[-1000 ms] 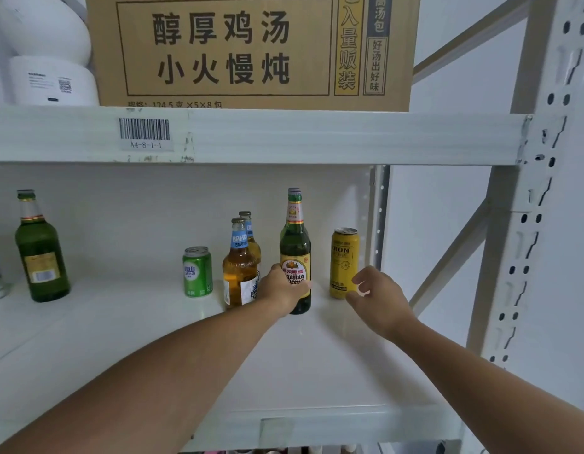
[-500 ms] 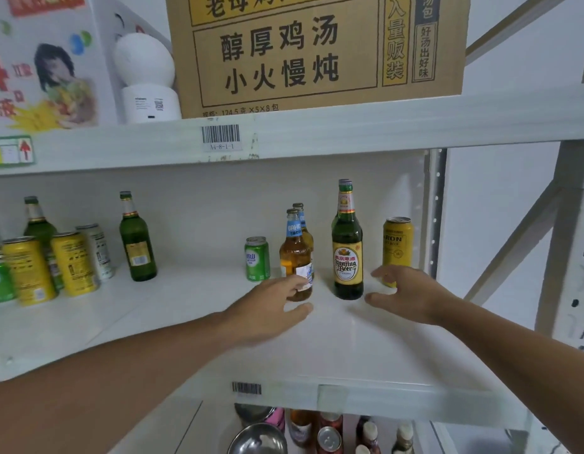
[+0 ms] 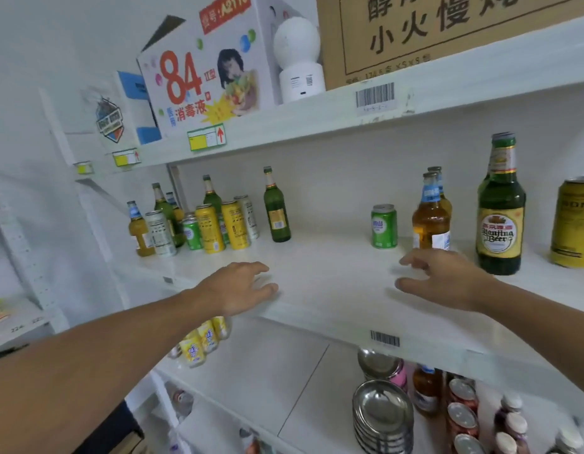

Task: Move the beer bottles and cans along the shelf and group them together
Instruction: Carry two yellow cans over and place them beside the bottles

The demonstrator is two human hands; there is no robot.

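On the white shelf (image 3: 333,276) a right-hand group stands: a green can (image 3: 384,226), two amber bottles (image 3: 431,217) one behind the other, a tall green Nanjing Beer bottle (image 3: 500,211) and a yellow can (image 3: 573,222). A cluster of several bottles and cans (image 3: 205,224) stands at the left, with a lone green bottle (image 3: 276,208) beside it. My left hand (image 3: 241,285) hovers open over the shelf's front edge, holding nothing. My right hand (image 3: 447,276) is open too, just in front of the amber bottles, touching none.
The upper shelf carries a white "84" carton (image 3: 205,67), a white round device (image 3: 298,60) and a brown cardboard box (image 3: 447,31). The lower shelf holds yellow cans (image 3: 202,342), stacked steel bowls (image 3: 382,411) and several jars and bottles (image 3: 464,411).
The view has swung left, bringing the left cluster into sight. My left hand let go of the Nanjing Beer bottle and drew back left; my right hand moved left from the yellow can.
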